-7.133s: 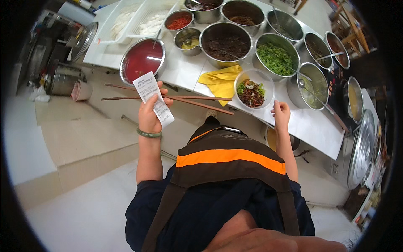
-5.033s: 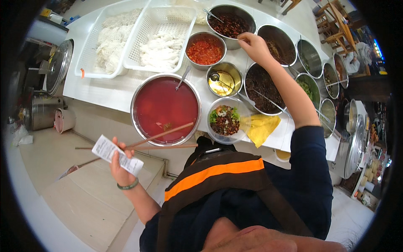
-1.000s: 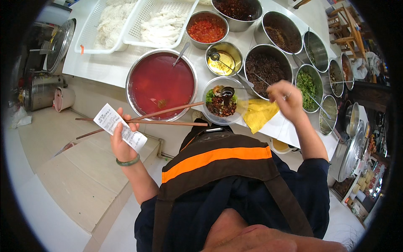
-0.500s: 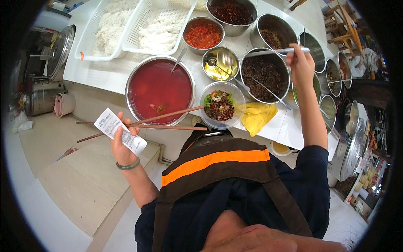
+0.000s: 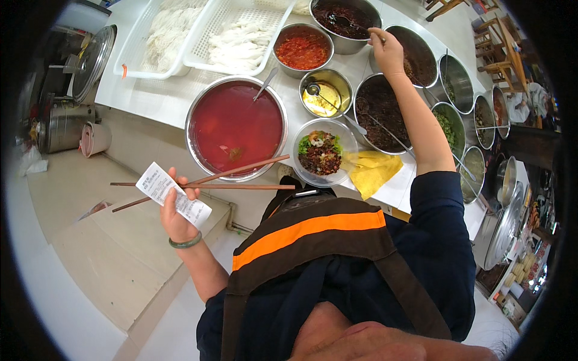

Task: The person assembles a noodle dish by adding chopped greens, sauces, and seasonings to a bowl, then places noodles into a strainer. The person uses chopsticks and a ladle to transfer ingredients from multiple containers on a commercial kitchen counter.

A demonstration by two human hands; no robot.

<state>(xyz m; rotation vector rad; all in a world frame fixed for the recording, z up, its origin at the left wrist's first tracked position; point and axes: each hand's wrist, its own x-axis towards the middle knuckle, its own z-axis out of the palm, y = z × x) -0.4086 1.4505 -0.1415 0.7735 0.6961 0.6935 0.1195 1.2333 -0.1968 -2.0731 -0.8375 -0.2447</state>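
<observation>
My left hand (image 5: 177,218) is closed around a white printed paper slip (image 5: 173,194) and a pair of long brown wooden chopsticks (image 5: 241,186). My right hand (image 5: 388,52) reaches far forward, its fingers closed on the handle of a ladle (image 5: 365,29) that dips into a steel bowl of dark red chili oil (image 5: 338,18). Near the table's front edge stands a clear plastic bowl (image 5: 299,157) with green leaves and dark minced topping inside. A yellow cloth (image 5: 374,173) lies beside it.
A large steel basin of red liquid (image 5: 235,129) stands left of the clear bowl. Around it are chopped red chili (image 5: 303,48), yellow minced garlic (image 5: 324,99) and dark minced topping (image 5: 380,111) in steel bowls. White baskets (image 5: 191,57) hold noodles at the back left.
My right hand has let go of the pale-handled spoon and moved forward and left to the ladle in the chili oil. My left hand still holds the slip and chopsticks.
</observation>
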